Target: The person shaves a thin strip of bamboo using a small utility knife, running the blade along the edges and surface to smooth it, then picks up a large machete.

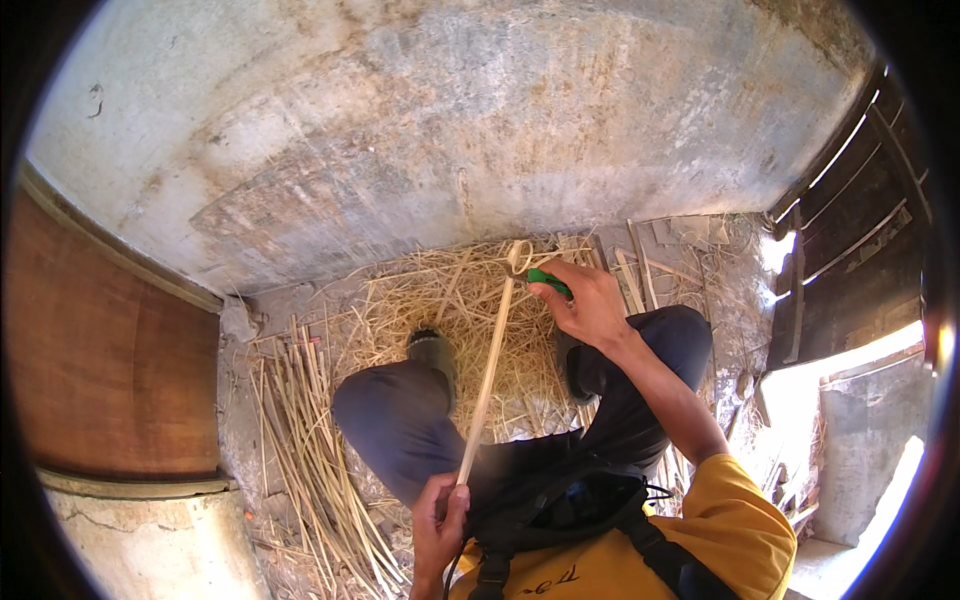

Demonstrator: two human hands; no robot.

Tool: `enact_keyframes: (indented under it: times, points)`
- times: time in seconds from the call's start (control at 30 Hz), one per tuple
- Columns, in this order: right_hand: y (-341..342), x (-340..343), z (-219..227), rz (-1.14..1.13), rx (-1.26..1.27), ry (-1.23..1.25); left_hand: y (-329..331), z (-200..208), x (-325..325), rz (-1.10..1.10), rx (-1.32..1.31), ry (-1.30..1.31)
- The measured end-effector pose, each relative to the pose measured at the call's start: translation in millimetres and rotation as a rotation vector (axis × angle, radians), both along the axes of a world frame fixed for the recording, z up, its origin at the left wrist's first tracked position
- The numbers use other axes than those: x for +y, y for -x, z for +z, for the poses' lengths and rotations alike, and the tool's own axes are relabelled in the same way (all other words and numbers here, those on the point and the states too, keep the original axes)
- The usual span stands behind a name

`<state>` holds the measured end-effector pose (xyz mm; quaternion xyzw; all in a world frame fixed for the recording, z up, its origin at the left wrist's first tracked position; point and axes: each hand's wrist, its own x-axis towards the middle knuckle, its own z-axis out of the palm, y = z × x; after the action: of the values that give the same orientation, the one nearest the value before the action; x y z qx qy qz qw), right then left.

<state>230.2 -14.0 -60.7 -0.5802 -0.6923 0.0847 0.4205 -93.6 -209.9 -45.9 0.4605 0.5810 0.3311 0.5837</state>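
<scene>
My left hand (pixel 438 525) is closed around the near end of a long pale bamboo strip (pixel 488 385), close to my lap. The strip slants up and away between my knees. My right hand (pixel 588 305) grips a knife with a green handle (pixel 550 283). Its blade sits against the far part of the strip, mostly hidden there. At that spot a thin shaving (pixel 521 257) curls up from the strip.
Shavings (pixel 480 300) cover the floor between and beyond my boots. To the left lies a bundle of long strips (pixel 325 450); a few wooden pieces (pixel 640 265) lie right. A stained wall (pixel 450 130) rises ahead, with a brown wooden panel (pixel 115 350) at the left.
</scene>
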Motion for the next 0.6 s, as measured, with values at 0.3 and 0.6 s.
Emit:
enact_keyframes:
  times: [0.3, 0.6]
  points:
    - [-43.7, 26.3, -10.3, -0.288, -0.011, 0.275, 21.4, -8.1, -13.9, -0.054, -0.082, 0.149]
    - [-12.8, 19.4, 46.6, 0.134, 0.719, 0.462, 10.6, 1.8, 47.8, -0.050, -0.319, 0.080]
